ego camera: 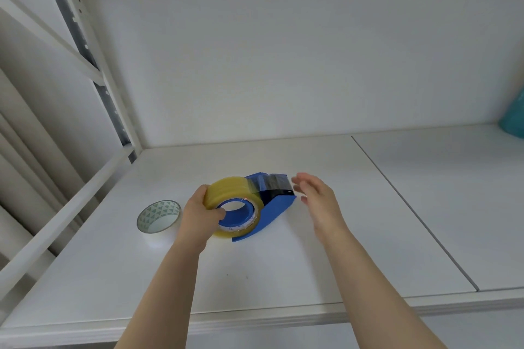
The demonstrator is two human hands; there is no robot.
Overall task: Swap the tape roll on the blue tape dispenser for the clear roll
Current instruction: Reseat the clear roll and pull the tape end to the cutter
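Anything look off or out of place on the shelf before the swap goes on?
Nothing stands out. The yellowish roll sits on the blue dispenser, held by the left hand. The clear roll lies flat to its left, intact. The right hand hovers open.

Yellowish roll (pixel 226 193) on a blue dispenser (pixel 272 207); clear roll (pixel 158 217) with green-triangle-patterned core; white desk (pixel 312 263); teal object (pixel 514 119) at right.
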